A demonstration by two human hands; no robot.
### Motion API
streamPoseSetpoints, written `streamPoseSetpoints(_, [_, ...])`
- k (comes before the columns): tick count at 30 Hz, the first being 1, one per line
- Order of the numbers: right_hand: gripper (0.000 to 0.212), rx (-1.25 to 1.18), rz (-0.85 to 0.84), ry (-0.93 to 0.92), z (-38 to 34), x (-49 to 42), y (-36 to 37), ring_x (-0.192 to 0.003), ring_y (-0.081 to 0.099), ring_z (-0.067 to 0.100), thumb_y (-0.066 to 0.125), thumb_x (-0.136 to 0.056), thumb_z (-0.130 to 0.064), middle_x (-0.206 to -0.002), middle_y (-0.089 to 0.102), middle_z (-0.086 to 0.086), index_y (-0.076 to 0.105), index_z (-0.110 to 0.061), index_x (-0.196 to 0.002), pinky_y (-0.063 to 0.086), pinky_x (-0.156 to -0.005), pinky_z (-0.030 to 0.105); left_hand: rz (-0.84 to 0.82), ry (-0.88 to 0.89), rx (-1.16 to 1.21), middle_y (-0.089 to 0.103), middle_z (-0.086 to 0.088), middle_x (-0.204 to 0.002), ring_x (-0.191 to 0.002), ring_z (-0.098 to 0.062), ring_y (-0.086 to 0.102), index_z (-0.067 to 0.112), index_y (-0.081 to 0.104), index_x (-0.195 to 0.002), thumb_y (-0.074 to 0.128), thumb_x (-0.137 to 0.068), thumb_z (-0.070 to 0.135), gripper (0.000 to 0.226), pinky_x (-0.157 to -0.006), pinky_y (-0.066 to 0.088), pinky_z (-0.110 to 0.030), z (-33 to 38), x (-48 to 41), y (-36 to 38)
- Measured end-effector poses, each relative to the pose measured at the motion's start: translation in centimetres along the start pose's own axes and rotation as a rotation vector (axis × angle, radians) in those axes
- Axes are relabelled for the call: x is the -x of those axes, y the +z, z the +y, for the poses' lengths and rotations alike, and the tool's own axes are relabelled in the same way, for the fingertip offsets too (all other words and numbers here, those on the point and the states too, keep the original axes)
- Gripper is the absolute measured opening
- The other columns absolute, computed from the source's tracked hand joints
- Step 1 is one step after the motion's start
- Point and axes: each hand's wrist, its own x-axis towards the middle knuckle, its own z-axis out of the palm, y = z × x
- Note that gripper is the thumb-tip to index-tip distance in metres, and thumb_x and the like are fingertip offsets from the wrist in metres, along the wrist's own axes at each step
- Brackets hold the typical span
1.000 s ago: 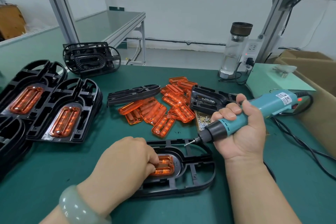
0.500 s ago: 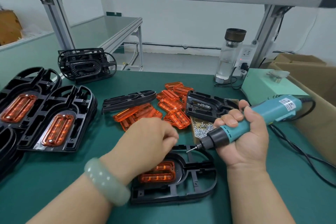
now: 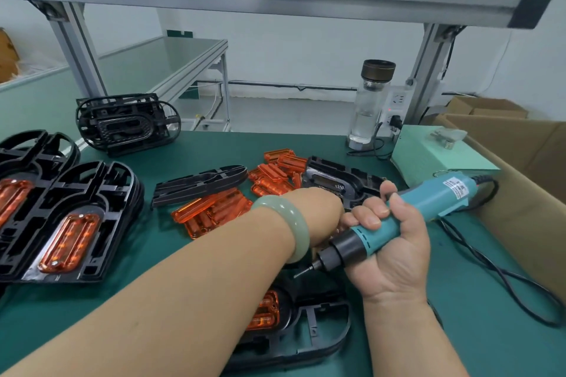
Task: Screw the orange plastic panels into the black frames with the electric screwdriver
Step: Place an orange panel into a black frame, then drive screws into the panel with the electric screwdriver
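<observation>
Now, R hand (image 3: 395,251) grips screwdriver (image 3: 428,202), bit (image 3: 301,272) near frame (image 3: 321,324) edge

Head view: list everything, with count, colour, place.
Near frame: one, black, under left forearm.
Panel: one, orange, seated in it.
Finished frames: two stacks, black with orange panels, left.
Empty frames: one stack far left, two loose mid-bench, black.
Loose panels: a pile, orange, centre.
Screwdriver: one, teal and black, in right hand.
Bottle: one, clear, dark cap, back.
Case: one, pale green, back right.
Cartons: two, brown, right edge.
Bracelet: one, pale green, left wrist.
Left hand: fingers hidden behind right hand.
Right hand: grips the screwdriver.
</observation>
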Motion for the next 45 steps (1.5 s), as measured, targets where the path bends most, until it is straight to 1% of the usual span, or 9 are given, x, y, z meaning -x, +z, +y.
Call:
streamPoseSetpoints(3, [0.013, 0.010, 0.001, -0.001, 0.1, 0.0, -0.1, -0.043, 0.043, 0.004, 0.053, -0.078, -0.018, -0.057, 0.045, -0.009, 0.056, -0.020, -0.090, 0.045, -0.051, 0.019, 0.002, -0.023, -0.002, 0.059, -0.007, -0.093, -0.090, -0.028, 0.057, 0.009, 0.061, -0.103, 0.046, -0.090, 0.007, 0.019, -0.079, 0.044, -0.035, 0.2, -0.3, 0.2])
streamPoseSetpoints(11, [0.012, 0.001, 0.031, -0.017, -0.1, -0.1, -0.1, -0.042, 0.043, 0.004, 0.053, -0.077, -0.018, -0.057, 0.045, -0.009, 0.057, -0.020, -0.089, 0.044, -0.051, 0.018, 0.105, 0.002, -0.084, 0.046, 0.000, -0.074, -0.081, -0.027, 0.057, 0.016, 0.048, -0.077, 0.044, -0.090, 0.007, 0.017, -0.067, 0.040, -0.033, 0.3, -0.7, 0.6])
streamPoseSetpoints(16, [0.012, -0.007, 0.026, -0.011, -0.1, -0.1, 0.0, -0.043, 0.043, 0.004, 0.053, -0.077, -0.019, -0.056, 0.044, -0.010, 0.056, -0.021, -0.089, 0.044, -0.052, 0.018, 0.136, -0.027, -0.043, 0.061, -0.008, -0.087, -0.087, -0.031, 0.060, 0.014, 0.059, -0.087, 0.046, -0.090, 0.010, 0.014, -0.066, 0.040, -0.033, 0.1, -0.6, 1.2])
streamPoseSetpoints(22, [0.012, -0.017, 0.008, -0.008, -0.2, 0.0, 0.1, -0.042, 0.042, 0.004, 0.052, -0.078, -0.020, -0.057, 0.043, -0.010, 0.056, -0.021, -0.088, 0.044, -0.052, 0.018, 0.184, -0.018, 0.046, 0.045, 0.002, -0.065, -0.069, -0.025, 0.046, 0.020, 0.049, -0.070, 0.050, -0.087, 0.013, 0.019, -0.063, 0.036, -0.031, -0.3, -0.2, 1.5])
streamPoseSetpoints(25, [0.012, -0.017, 0.009, -0.022, -0.2, 0.0, 0.1, -0.042, 0.042, 0.004, 0.052, -0.077, -0.019, -0.056, 0.043, -0.010, 0.057, -0.021, -0.088, 0.044, -0.051, 0.018, 0.214, -0.012, 0.187, 0.040, 0.009, -0.058, -0.066, -0.019, 0.044, 0.027, 0.042, -0.059, 0.057, -0.085, 0.018, 0.031, -0.063, 0.034, -0.028, -0.7, 0.0, 1.5])
streamPoseSetpoints(30, [0.013, -0.009, 0.015, -0.036, -0.3, -0.1, 0.1, -0.042, 0.042, 0.004, 0.053, -0.076, -0.019, -0.056, 0.044, -0.010, 0.057, -0.020, -0.088, 0.044, -0.050, 0.019, 0.313, -0.008, 0.440, 0.055, 0.009, -0.070, -0.070, -0.010, 0.052, 0.022, 0.068, -0.082, 0.065, -0.082, 0.022, 0.002, -0.065, 0.037, -0.020, -1.3, 0.4, 1.8])
streamPoseSetpoints(37, [0.012, 0.009, 0.015, -0.035, -0.4, -0.1, 0.1, -0.042, 0.043, 0.004, 0.052, -0.077, -0.019, -0.056, 0.044, -0.010, 0.056, -0.020, -0.089, 0.044, -0.051, 0.018, 0.423, -0.169, 0.631, 0.061, 0.006, -0.066, -0.061, -0.007, 0.055, 0.021, 0.056, -0.064, 0.057, -0.085, 0.025, 0.021, -0.056, 0.044, -0.024, -1.5, 0.4, 2.0])
streamPoseSetpoints(39, [0.012, 0.022, 0.016, -0.041, -0.4, -0.1, 0.2, -0.042, 0.042, 0.004, 0.052, -0.077, -0.019, -0.056, 0.044, -0.010, 0.056, -0.021, -0.088, 0.043, -0.051, 0.019, 0.510, -0.245, 0.815, 0.067, -0.002, -0.069, -0.059, -0.011, 0.062, 0.014, 0.059, -0.067, 0.051, -0.084, 0.020, 0.019, -0.056, 0.050, -0.030, -1.7, 0.9, 1.6])
streamPoseSetpoints(45, [0.013, 0.010, 0.040, -0.049, -0.3, 0.0, 0.2, -0.043, 0.043, 0.004, 0.053, -0.075, -0.019, -0.057, 0.044, -0.011, 0.056, -0.022, -0.087, 0.043, -0.051, 0.019, 0.657, -0.338, 1.441, 0.064, 0.001, -0.056, -0.049, -0.007, 0.060, 0.015, 0.066, -0.075, 0.060, -0.078, -0.004, 0.020, -0.045, 0.044, -0.016, -2.9, 5.4, 1.7])
